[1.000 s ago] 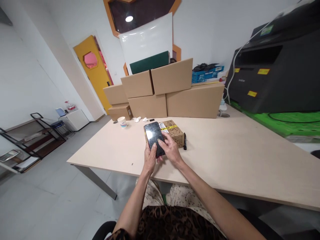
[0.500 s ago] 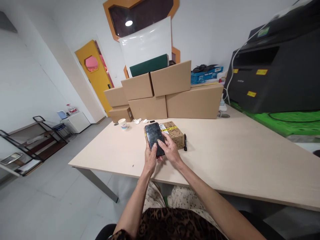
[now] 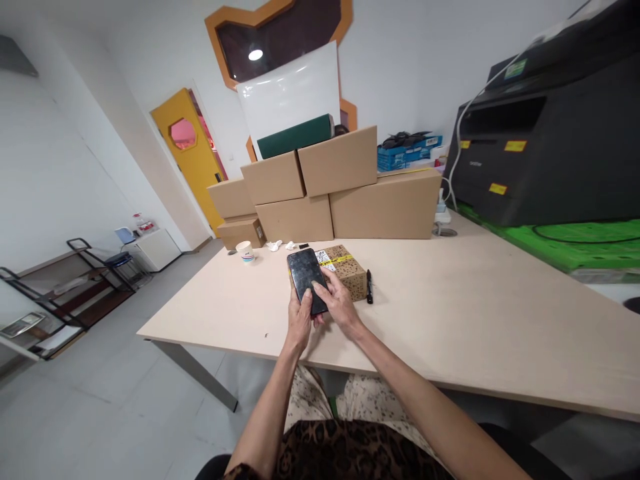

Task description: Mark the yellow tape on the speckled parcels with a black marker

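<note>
A black smartphone [image 3: 303, 270] with a dark screen is held upright and slightly tilted above the table, between both hands. My left hand [image 3: 300, 319] grips its lower left side, thumb on the front. My right hand [image 3: 338, 303] closes on its lower right side, with the thumb on the screen. Fingers behind the phone are mostly hidden. Just beyond lies a small speckled cardboard box [image 3: 356, 283] with yellow tape and a white label, partly covered by the phone. A black marker pen [image 3: 369, 287] rests on the table at the box's right side.
Brown cardboard boxes [image 3: 384, 208] are stacked along the back of the table [image 3: 465, 313], with a dark green roll [image 3: 295, 137] on top. A paper cup [image 3: 245, 252] and crumpled tissues [image 3: 275, 246] stand at the back left. A large black printer [image 3: 540, 153] sits at the right.
The camera view has shifted slightly. Both hands keep their hold on the phone, with hardly any movement of the thumbs; the box and pen stay where they were.
</note>
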A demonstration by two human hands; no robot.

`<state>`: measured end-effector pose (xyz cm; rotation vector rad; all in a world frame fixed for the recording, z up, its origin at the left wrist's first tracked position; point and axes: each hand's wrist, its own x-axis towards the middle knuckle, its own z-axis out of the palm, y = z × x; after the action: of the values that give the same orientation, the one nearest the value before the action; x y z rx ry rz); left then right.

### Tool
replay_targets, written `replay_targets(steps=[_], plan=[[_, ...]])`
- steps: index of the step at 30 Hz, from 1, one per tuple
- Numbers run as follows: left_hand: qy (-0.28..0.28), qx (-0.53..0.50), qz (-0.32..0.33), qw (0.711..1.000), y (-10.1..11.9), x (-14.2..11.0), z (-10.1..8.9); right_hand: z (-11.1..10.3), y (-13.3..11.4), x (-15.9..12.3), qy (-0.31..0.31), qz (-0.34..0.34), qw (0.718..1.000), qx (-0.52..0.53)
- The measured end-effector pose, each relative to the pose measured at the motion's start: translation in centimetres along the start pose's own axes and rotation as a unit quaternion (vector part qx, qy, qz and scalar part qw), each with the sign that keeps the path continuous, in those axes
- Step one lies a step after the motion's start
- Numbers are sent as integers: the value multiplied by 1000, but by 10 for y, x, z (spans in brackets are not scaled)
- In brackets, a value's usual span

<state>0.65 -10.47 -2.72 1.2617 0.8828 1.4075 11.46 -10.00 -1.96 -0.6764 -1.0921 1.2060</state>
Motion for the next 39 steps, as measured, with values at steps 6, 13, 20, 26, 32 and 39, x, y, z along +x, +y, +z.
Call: replay_targets(steps=[6,13,20,26,32,39], plan=[[-6,-6,19,1000,1,-1,1,-3,0,-2,-18,-2,1000,9],[-3,-14,38,999,-2,-5,2,-8,-5,-13,-38,-1,999,37],[-13,-2,64,998,-5,-18,8,-17,-9,-30,-65,-19,997,42],[-8,4,79,997,-6,-29,13,-21,-12,-46,-58,-50,997,18],[-2,-6,97,995,-5,-36,17,-19,-19,-60,-49,-72,996,-15],[0,-13,111,994,-2,-44,20,-14,-30,-73,-18,-95,994,-57]])
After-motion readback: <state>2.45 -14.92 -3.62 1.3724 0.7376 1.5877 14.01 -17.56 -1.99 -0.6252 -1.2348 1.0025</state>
